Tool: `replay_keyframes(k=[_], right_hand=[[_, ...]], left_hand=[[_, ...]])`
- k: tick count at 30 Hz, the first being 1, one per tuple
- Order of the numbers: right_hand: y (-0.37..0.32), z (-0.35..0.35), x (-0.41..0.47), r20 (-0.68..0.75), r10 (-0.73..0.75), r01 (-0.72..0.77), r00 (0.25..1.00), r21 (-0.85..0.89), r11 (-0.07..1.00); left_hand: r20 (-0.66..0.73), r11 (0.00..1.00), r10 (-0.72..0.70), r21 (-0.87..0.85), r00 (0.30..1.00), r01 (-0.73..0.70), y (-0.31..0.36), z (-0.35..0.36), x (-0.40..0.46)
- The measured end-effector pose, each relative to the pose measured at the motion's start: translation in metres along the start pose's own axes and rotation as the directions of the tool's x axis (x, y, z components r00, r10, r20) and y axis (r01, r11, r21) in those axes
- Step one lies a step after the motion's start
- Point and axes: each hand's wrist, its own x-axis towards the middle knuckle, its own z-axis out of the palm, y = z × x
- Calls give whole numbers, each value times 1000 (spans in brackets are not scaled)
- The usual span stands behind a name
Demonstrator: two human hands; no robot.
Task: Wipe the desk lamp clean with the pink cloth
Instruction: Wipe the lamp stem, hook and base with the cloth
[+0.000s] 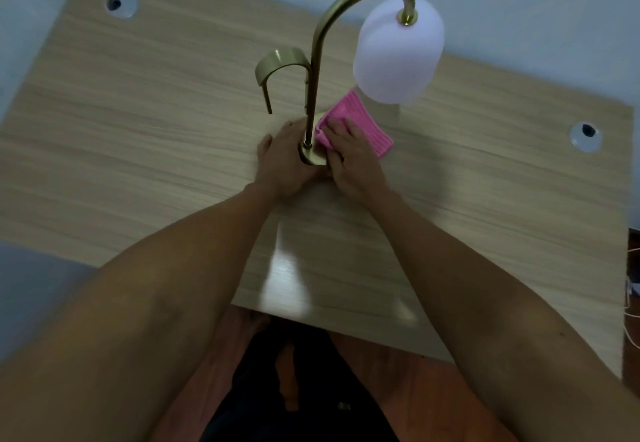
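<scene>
Light wood-grain tabletop (138, 136) against a pale wall, with a round cable hole (121, 3) near each far corner. Dead center stands the desk lamp (316, 60): brass gooseneck stem, a curved brass hook off its left side, and a frosted white shade (398, 53) hanging on the right. Left hand (284, 161) rests flat over the lamp's base, fingers spread loosely, not really gripping. Right hand (353, 161) presses the pink cloth (353, 123) down on the base just right of the stem, fingers flat on top of it, cloth poking out beyond them.
</scene>
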Motion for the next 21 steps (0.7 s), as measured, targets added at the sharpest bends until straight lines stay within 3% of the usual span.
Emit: replay_keyframes(k=[5,10,15,21], right_hand=[[7,-9,-16,98,-140,147,985,-77,986],[-1,-13,0,43,2,-2,999,-1,1000],[-6,-14,-2,135,-113,123,984,-71,990],[-9,-19,4,33,119,-121,992,70,990]], left_hand=[[43,1000,8,9,999,-8,-4,-1,3],[92,1000,1,7,996,-1,-1,-7,3],[80,1000,2,-15,997,-1,3,-9,3],[88,1000,-8,-24,996,10,2,-9,3]])
